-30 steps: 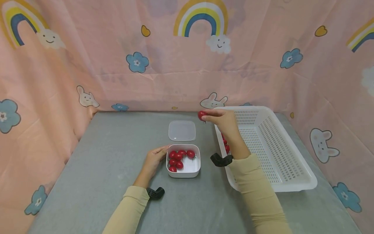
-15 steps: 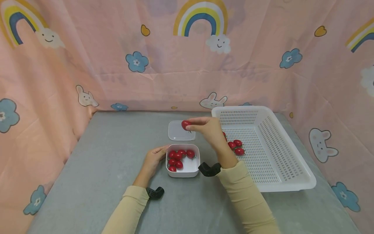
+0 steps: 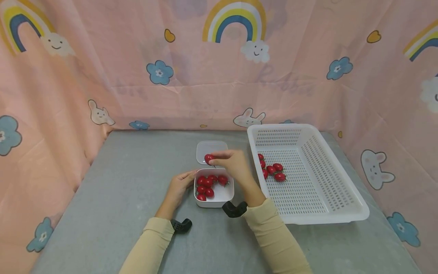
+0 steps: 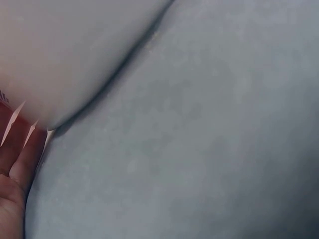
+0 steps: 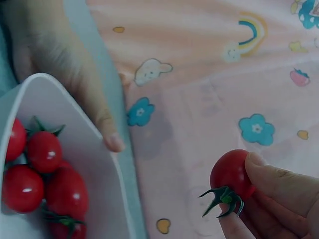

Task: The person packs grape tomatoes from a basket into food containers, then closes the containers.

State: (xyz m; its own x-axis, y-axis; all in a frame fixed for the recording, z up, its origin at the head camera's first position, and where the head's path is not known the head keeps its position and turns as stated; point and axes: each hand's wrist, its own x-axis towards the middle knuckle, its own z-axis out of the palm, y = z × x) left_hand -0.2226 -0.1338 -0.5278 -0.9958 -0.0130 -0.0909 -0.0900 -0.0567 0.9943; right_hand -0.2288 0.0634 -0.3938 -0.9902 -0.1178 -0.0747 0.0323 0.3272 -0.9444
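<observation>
My right hand (image 3: 232, 164) pinches a red cherry tomato (image 3: 208, 159) between thumb and fingers, above the back edge of a small white box (image 3: 214, 204). A green calyx hangs from the held cherry tomato (image 5: 231, 172) in the right wrist view. Several cherry tomatoes (image 3: 209, 193) lie in the box, mostly on its left side. At the box's left back corner, my left hand (image 3: 178, 187) rests with straight fingers against the outer wall. In the left wrist view, its fingers (image 4: 29, 154) touch the box's side; part of the hand is out of frame.
Behind the box a translucent lid (image 3: 203, 147) lies flat on the grey table (image 3: 137, 167). To the right stands a large white perforated basket (image 3: 308, 194), with several cherry tomatoes (image 3: 280, 177) along its left side. A pink patterned curtain (image 3: 191, 99) surrounds the table.
My right hand has carried the cherry tomato from the basket's back left edge leftward and nearer, to the back of the box. The left hand has stayed at the box.
</observation>
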